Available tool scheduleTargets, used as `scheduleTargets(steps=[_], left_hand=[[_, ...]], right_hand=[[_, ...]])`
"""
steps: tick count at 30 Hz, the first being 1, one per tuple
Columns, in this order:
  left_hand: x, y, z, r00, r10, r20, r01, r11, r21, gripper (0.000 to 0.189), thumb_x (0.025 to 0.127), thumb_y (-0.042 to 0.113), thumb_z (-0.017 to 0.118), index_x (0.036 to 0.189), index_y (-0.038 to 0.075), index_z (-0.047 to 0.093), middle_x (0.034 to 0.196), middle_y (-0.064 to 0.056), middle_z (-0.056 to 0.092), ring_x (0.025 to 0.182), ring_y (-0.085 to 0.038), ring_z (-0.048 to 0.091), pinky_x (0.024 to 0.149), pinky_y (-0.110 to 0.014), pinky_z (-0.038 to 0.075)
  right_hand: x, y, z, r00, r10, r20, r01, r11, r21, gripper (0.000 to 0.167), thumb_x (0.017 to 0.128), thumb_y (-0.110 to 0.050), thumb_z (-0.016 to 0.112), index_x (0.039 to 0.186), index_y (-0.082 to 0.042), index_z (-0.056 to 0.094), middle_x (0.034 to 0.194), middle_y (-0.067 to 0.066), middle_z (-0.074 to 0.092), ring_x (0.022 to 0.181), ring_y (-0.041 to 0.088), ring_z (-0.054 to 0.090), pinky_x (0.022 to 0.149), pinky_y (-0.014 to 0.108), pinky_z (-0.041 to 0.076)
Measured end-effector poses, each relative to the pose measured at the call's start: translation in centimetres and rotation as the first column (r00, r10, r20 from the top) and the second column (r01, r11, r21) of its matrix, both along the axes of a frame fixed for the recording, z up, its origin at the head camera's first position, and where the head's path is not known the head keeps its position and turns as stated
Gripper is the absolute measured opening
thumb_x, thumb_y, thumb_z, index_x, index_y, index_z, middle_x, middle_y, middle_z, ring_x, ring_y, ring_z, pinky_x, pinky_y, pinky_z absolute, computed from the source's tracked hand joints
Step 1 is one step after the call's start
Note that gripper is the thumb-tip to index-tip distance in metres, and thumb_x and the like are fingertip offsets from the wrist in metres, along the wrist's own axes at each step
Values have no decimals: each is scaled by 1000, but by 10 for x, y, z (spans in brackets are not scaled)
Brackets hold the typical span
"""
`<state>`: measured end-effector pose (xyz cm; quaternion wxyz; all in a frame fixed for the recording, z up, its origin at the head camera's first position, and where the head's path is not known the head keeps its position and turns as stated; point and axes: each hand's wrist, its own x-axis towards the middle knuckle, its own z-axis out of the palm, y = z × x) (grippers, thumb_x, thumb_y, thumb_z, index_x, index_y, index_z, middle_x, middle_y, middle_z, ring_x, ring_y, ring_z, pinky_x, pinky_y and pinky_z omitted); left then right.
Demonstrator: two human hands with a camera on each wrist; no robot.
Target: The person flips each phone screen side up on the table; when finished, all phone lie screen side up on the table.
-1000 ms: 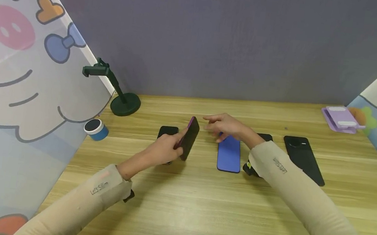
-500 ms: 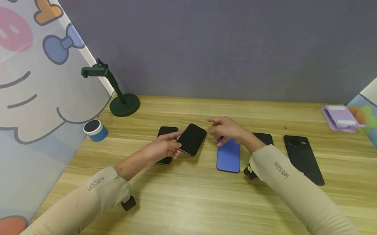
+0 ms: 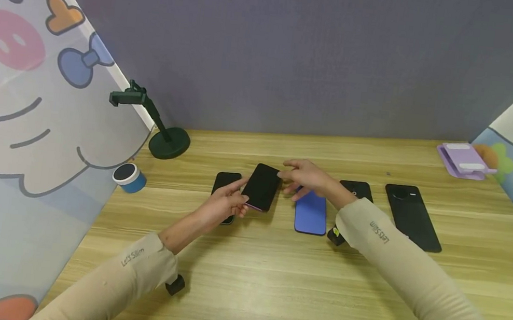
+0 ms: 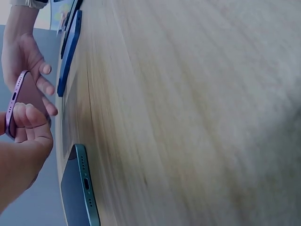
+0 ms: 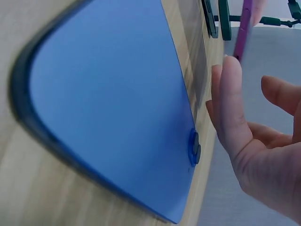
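Observation:
My left hand (image 3: pixel 224 201) grips a dark-screened smartphone (image 3: pixel 262 187) with a purple edge, raised above the table with its screen up. In the left wrist view the fingers curl round the lower end of this phone (image 4: pixel 33 92). Beside its upper right corner is my right hand (image 3: pixel 309 178), fingers extended; a fingertip meets or nearly meets the phone's edge. Below the right hand lies a blue smartphone (image 3: pixel 310 215), back up, large in the right wrist view. Another phone (image 3: pixel 227 179), dark with a green frame, lies partly hidden under my left hand.
A dark green phone stand (image 3: pixel 169 143) and a blue-and-white jar (image 3: pixel 130 178) are on the left. Two black phones lie to the right, one (image 3: pixel 412 216) fully visible, one (image 3: pixel 362 190) partly behind my right arm. A purple folding stand (image 3: pixel 466 162) sits back right.
My left hand has turned the purple-edged phone from on edge to screen up. My right hand has shifted slightly, its fingertips now at the phone's corner.

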<state>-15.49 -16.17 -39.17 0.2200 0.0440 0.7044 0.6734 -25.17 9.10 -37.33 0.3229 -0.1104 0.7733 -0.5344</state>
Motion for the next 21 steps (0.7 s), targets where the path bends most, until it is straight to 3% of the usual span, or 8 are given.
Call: scheduleTargets(steps=[4,11,21], left_hand=[[2,2,1,1000,14,-16,-14,1000,21,67,103,10,49,162,14,18,94,-3,53,82,-15,56,75,-23,50],[4,4,5,999,27,-27,-26,998,51,66,103,11,50,162,17,19,91,0,55,79,-10,58,74,-22,50],[3,4,4,997,40,-65,-36,997,63,68,104,12,51,162,21,17,91,-1,57,81,-14,58,72,-22,49]], right_hand=[[-1,-3,-2,1000,-23,16,23,999,-37,70,102,-29,59,160,-10,24,143,24,54,92,28,72,70,41,61],[1,-6,-2,999,-30,11,31,995,-99,67,102,-24,60,159,-11,27,147,21,50,108,37,66,70,40,61],[0,-7,-2,997,-66,-45,57,983,-173,65,98,-13,64,157,-17,36,135,19,47,107,41,64,70,39,61]])
